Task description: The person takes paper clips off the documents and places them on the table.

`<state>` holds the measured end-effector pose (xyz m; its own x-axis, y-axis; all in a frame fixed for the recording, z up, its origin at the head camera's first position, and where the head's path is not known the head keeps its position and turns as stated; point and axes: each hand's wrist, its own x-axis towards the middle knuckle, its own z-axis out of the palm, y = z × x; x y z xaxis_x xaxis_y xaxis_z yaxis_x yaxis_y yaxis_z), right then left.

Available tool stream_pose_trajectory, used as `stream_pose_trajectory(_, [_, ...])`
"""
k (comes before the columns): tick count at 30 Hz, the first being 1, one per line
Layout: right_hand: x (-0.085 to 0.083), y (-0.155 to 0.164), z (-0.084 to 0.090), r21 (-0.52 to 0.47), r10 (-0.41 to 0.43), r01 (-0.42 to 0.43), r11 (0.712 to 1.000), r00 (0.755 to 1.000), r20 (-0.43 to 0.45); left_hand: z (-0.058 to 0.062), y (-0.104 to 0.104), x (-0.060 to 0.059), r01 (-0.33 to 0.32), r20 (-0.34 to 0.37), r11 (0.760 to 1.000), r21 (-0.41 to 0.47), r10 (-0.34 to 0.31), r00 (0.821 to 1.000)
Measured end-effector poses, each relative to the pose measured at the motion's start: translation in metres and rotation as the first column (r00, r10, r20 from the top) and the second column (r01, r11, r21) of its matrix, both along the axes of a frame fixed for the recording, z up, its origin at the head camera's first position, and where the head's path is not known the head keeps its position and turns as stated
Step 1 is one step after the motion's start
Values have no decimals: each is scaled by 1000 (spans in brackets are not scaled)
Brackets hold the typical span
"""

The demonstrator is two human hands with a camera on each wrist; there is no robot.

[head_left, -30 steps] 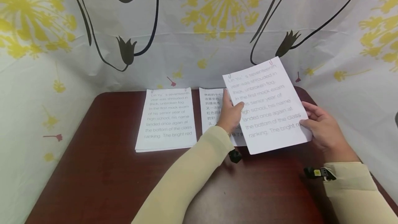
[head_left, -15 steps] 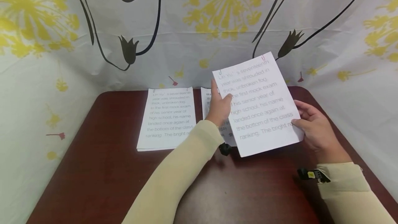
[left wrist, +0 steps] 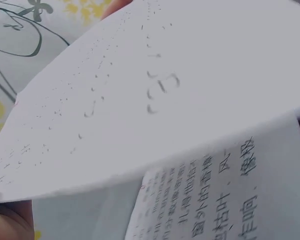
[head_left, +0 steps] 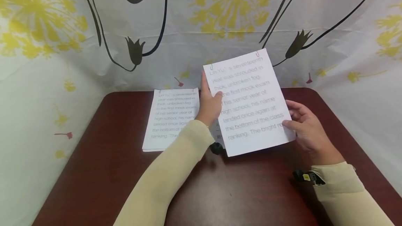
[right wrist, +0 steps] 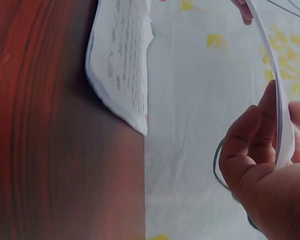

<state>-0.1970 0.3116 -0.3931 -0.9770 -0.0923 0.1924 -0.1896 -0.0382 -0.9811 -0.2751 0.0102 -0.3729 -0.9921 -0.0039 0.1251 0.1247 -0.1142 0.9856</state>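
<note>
Both hands hold a thin sheaf of printed paper up over the table, tilted, its English text facing the head camera. A green paper clip and a red paper clip sit on its top edge. My left hand grips the left edge, thumb in front. Lower on the right edge, my right hand pinches the sheaf between thumb and fingers; the right wrist view shows the paper edge-on there. Below lies a stack of sheets with Chinese text, mostly hidden by the sheaf in the head view.
At the left on the dark red table lies another stack of English-printed sheets, clipped at the top and partly covered by the left arm. A white curtain with yellow and dark flowers hangs right behind the table's back edge.
Both hands have carried the sheaf to the left, so it hides more of the Chinese-printed stack. The left forearm now covers more of the left stack. Both grips are unchanged.
</note>
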Motion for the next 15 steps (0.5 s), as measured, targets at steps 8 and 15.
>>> stream_pose_trajectory(8, [-3, -21, 5, 51, 61, -58, 997, 997, -57, 16, -25, 9, 26, -45, 997, 75, -22, 999])
stream_pose_trajectory(15, [-5, -38, 10, 42, 94, -89, 995, 985, -142, 30, -41, 30, 64, -114, 993, 100, -53, 992])
